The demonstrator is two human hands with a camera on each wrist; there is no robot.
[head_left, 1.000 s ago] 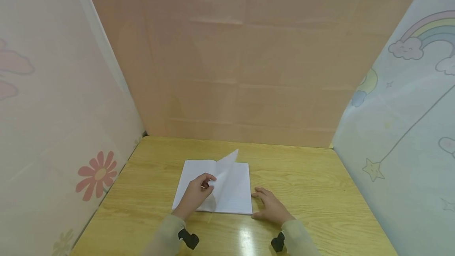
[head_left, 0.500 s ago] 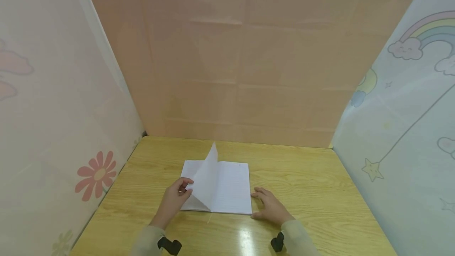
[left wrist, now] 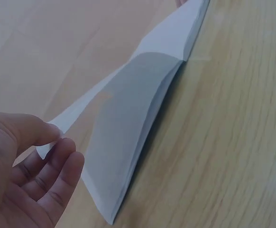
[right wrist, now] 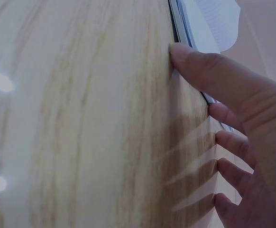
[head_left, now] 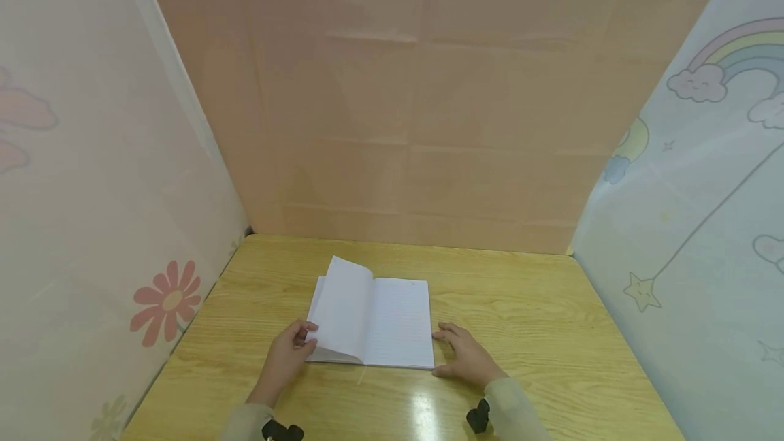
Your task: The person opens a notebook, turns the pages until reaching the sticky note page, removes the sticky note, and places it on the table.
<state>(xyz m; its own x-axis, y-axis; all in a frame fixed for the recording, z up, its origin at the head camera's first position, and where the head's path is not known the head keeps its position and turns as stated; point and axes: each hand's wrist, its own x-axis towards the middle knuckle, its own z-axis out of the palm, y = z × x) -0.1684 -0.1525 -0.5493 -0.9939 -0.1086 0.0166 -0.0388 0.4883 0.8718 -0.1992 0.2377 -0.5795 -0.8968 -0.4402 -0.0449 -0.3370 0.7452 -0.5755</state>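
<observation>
An open notebook (head_left: 399,322) with faintly ruled white pages lies on the wooden table. Above its left half, a raised page (head_left: 344,308) slants down toward the left side. My left hand (head_left: 286,352) pinches that page's outer edge between thumb and fingers; in the left wrist view the page (left wrist: 83,107) bows up from the pages below. My right hand (head_left: 468,356) rests on the table at the notebook's right edge, fingers spread and relaxed. In the right wrist view its thumb (right wrist: 209,69) touches the notebook's edge near the corner.
The wooden table (head_left: 520,298) extends around the notebook. A tan papered wall (head_left: 404,121) stands behind it. Patterned panels flank the table, with a red flower (head_left: 172,301) on the left one and a rainbow (head_left: 744,53) on the right one.
My left hand has moved left and toward me, swinging the page from over the right half across to the left half. My right hand has stayed in place.
</observation>
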